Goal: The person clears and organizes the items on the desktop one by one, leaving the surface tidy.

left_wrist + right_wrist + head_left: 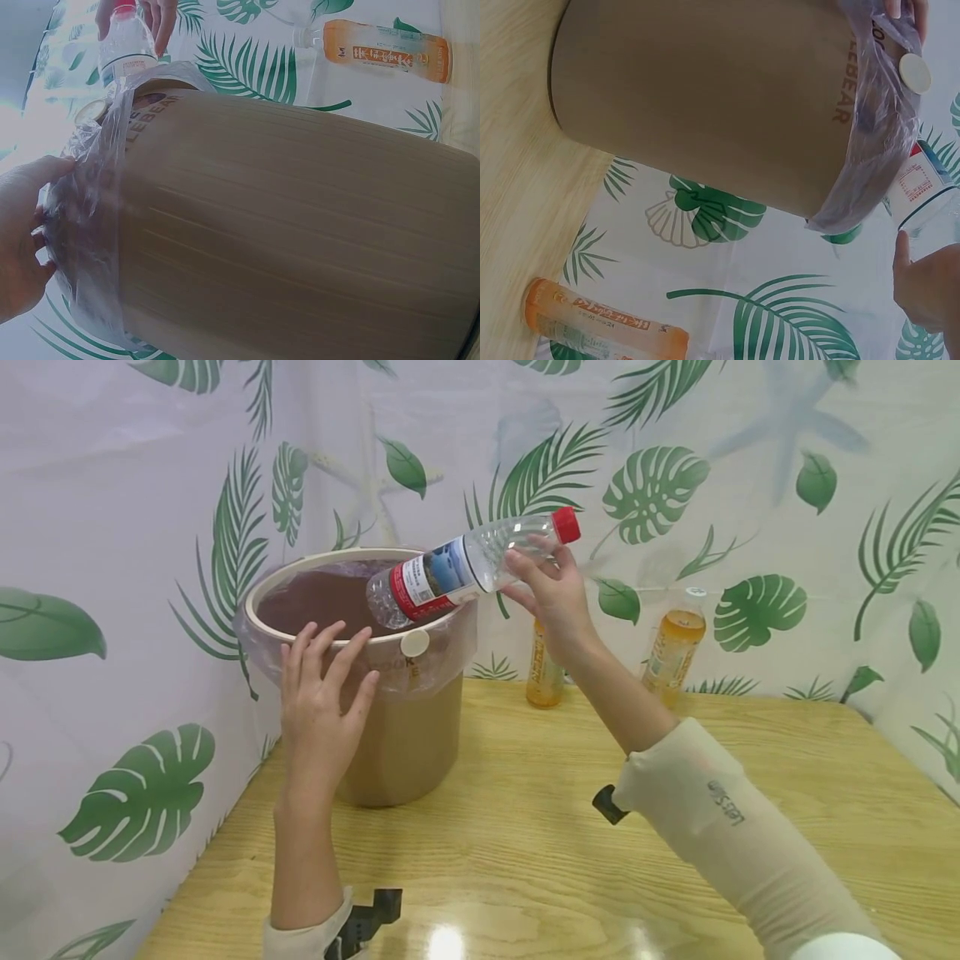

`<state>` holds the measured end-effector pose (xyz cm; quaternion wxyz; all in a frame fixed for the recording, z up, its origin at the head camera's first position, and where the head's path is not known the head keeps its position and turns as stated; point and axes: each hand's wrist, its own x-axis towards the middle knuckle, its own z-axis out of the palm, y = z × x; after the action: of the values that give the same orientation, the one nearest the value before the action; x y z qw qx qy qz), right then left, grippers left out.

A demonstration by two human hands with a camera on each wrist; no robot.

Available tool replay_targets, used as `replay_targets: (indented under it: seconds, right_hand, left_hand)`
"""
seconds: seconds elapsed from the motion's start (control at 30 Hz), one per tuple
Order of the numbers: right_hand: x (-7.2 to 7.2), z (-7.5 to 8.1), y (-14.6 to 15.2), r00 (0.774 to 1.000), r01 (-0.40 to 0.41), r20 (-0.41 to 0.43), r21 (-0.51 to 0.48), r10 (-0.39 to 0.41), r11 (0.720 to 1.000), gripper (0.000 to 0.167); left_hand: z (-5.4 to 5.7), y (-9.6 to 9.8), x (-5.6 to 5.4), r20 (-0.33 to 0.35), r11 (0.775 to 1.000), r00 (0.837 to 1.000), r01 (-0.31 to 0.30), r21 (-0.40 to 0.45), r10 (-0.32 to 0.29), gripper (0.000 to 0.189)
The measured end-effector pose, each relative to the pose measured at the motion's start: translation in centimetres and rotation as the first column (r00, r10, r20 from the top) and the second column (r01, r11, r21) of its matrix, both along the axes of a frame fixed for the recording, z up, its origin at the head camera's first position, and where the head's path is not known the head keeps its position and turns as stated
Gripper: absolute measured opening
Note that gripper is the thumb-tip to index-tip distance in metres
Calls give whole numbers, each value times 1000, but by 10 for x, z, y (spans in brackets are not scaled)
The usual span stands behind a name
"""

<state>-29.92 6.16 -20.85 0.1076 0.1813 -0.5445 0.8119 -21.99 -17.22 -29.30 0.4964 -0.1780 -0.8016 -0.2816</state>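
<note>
My right hand [551, 597] grips a clear plastic water bottle [442, 578] near its red cap. The bottle lies tilted, its base dipping into the mouth of a brown trash can [397, 743]. A thin clear bag lines the can and folds over its cream rim [360, 553]. On the near side of the rim rests my left hand [322, 693], fingers spread and fairly straight. In the left wrist view the left thumb touches the bag [82, 180], while the other fingertips are partly hidden.
Two bottles of orange drink stand at the back of the wooden table [525, 827]: one bottle [543, 672] partly behind my right hand, another bottle [671, 647] farther right. A leaf-patterned sheet [112, 527] hangs behind and to the left.
</note>
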Motion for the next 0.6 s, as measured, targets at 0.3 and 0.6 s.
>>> replay_targets:
  seconds: [0.3,0.6]
  right_hand:
    - [0,0,-9,1000,-4,2,74,4,997,44]
    - [1,-1,-18,1000,2,-22,274,5,962,54]
  left_hand:
    - [0,0,1,11,1000,1000,-2,0,2,40]
    - [0,0,1,1,1000,1000,-2,0,2,40]
